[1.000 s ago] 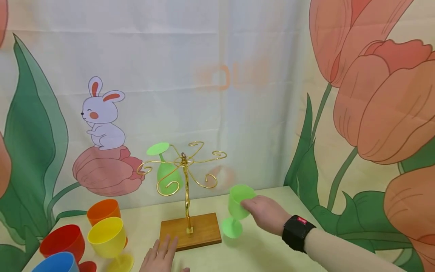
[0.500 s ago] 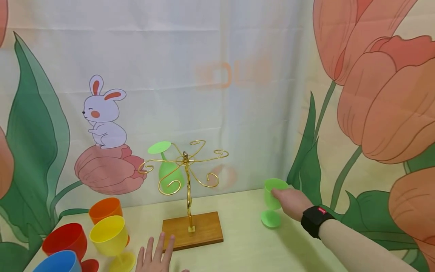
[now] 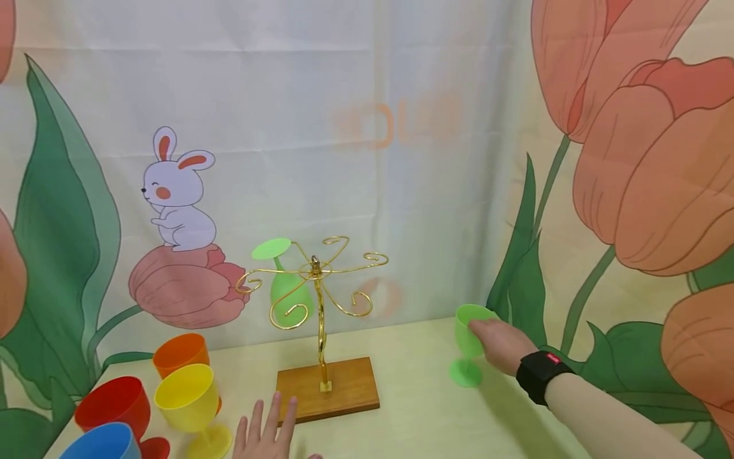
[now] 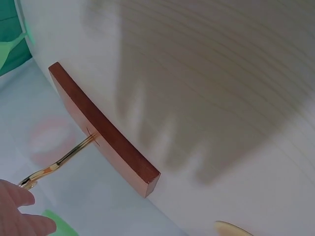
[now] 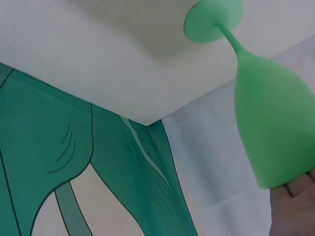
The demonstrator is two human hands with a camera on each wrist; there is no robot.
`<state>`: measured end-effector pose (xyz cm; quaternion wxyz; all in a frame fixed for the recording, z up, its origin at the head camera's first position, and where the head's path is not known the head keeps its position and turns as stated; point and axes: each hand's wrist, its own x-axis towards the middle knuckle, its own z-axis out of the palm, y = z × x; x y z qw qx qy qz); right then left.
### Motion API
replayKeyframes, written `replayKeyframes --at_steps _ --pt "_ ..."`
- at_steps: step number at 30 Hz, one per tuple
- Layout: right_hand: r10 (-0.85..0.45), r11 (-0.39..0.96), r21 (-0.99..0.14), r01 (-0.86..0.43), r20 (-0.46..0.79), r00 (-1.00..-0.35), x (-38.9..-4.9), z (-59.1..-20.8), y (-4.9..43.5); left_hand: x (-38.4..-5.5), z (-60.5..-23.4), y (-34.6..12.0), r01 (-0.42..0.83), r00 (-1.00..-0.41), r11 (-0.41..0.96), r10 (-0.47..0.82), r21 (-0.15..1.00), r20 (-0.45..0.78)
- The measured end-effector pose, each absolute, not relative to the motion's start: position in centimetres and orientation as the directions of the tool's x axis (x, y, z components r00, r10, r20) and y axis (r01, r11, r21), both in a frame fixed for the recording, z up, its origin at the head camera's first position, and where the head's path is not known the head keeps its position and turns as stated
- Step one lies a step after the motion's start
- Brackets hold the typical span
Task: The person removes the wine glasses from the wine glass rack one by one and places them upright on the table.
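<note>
My right hand (image 3: 503, 344) grips a light green plastic goblet (image 3: 469, 338) by its bowl near the rim, at the back right of the table. The goblet is upright, foot down, close over the tabletop. The right wrist view shows its bowl (image 5: 273, 118) large, with fingertips (image 5: 295, 189) at the rim. My left hand (image 3: 265, 430) has its fingers spread and holds nothing, in front of the wooden base (image 3: 338, 389) of a gold wire glass rack (image 3: 321, 319). A second green goblet (image 3: 292, 299) hangs upside down from the rack's back left.
To the left stand an orange goblet (image 3: 180, 354), a yellow goblet (image 3: 186, 401), a red goblet (image 3: 111, 408) and a blue goblet (image 3: 103, 443). Behind the table (image 3: 413, 427) hangs a printed curtain (image 3: 436, 223) with tulips and a rabbit.
My right hand has carried the green goblet right, away from the rack, toward the back right of the table, slowing lately. My left hand has spread its fingers slightly; the rack stays put.
</note>
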<state>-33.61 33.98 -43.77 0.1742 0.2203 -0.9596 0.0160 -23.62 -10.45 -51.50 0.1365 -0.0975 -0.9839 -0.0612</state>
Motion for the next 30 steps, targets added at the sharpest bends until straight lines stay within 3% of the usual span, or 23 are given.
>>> replayKeyframes --at_steps 4,13,20,30 --pt "-0.405 0.905 0.029 -0.425 0.37 -0.836 -33.7 -44.3 33.8 -23.7 -51.4 -10.3 0.207 -0.953 0.975 0.182 0.081 0.241" --pt "-0.396 0.907 0.009 -0.422 0.363 -0.843 -32.7 -44.2 33.2 -23.4 -52.3 -10.8 0.244 -0.929 0.969 0.222 0.04 0.295" --pt "-0.424 0.891 0.077 -0.447 0.492 -0.76 -33.5 -44.3 33.0 -23.9 -52.9 -11.0 0.244 -0.864 0.966 0.177 0.083 0.471" --pt "-0.487 0.821 0.06 -0.567 0.593 -0.642 -32.8 -41.4 26.6 -23.8 -51.9 -11.5 0.187 -0.899 0.977 0.128 0.103 0.42"
